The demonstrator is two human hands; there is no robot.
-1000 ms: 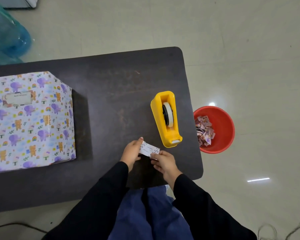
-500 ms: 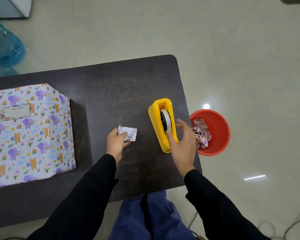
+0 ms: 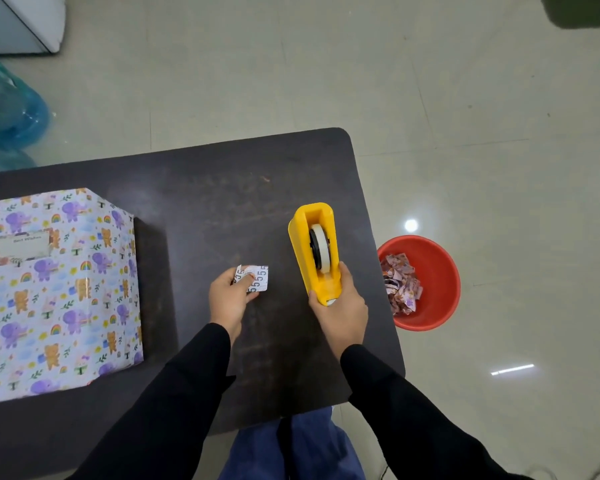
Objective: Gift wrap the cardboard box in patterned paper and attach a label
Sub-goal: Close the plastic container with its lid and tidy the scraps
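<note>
The box (image 3: 54,289), wrapped in paper printed with elephants, bears and rainbows, stands at the left of the dark table (image 3: 222,188). A white label (image 3: 23,246) sits on its top face. My left hand (image 3: 230,299) pinches a small white paper slip (image 3: 257,278) printed with the digit 5, held just above the table's middle. My right hand (image 3: 342,306) grips the near end of the yellow tape dispenser (image 3: 314,244), which stands on the table with a white tape roll in it.
A red bucket (image 3: 437,271) holding crumpled paper scraps stands on the tiled floor just right of the table. Blue water bottles (image 3: 11,112) lie on the floor at the far left. My blue-trousered legs show below the table's near edge.
My two hands held the slip together near the table's front edge. Then the left carried it toward the middle, while the right reached over and closed on the dispenser's near end.
</note>
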